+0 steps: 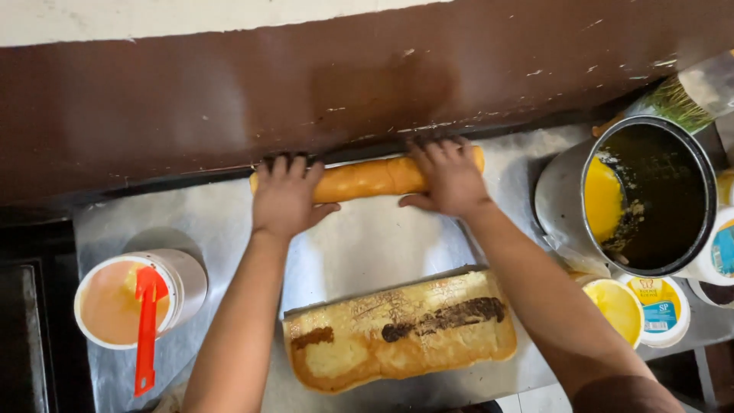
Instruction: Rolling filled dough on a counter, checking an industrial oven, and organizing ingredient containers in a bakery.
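While your palms press down on it, the long bread roll (371, 178) lies crosswise at the far edge of the counter, tight against the foot of the glossy brown wall (367, 84). Its crust is smooth, golden-orange and slightly shiny, and its shape is a plain cylinder. Your left hand (284, 197) covers its left end, fingers spread flat and curled lightly over the top, not clenched. Your right hand (447, 177) lies the same way over its right end, fingers splayed toward the wall, thumb resting on the near side of the crust.

Beneath it the counter (367, 245) is covered with a dull, pale silvery sheet. Nearer to you, well apart from the roll, lies a split slab of bread (401, 330), cut face up: a spongy yellow crumb, browned edges, and dark, gritty chocolate-coloured smears across it.

At your left stands a round white tub (130, 300) of smooth peach-coloured cream, with a red plastic spatula (147, 327) resting across its rim. At your right, a large metal pot (650, 195) holds dark contents and a smear of yellow spread on its inner wall. Just beside it sits a small round tub of yellow spread (618, 307).
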